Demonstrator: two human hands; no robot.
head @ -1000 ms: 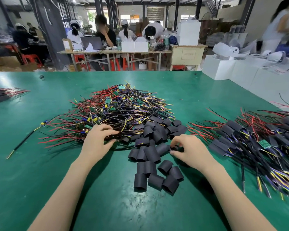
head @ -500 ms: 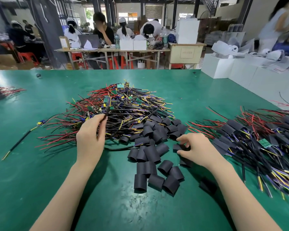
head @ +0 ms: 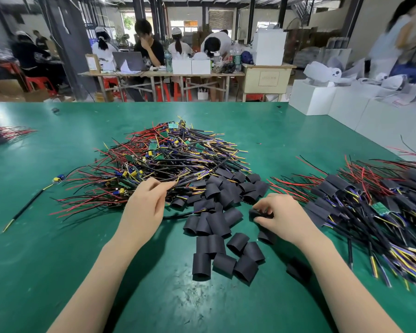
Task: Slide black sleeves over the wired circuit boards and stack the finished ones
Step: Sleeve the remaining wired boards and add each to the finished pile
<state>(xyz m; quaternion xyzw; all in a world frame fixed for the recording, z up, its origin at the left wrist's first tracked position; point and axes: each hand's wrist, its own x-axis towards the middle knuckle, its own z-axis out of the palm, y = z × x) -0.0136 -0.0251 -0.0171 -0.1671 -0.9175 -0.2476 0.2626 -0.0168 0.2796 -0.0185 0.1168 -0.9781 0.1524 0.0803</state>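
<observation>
pinching a wire at the near edge of the unsleeved board pile, the left hand sits just left of the loose sleeves. the right hand pinches one black sleeve, its opening apparently facing left. finished stack lies right of it.

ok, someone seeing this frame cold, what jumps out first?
The big tangle of red, black and yellow wired circuit boards heaped mid-table on the green table, with loose black sleeves spilled just in front of it. To the right lies the stack of finished ones, boards already sleeved. The left hand pinches wires at the heap's near edge, while the right hand holds a single sleeve in its fingers.
</observation>
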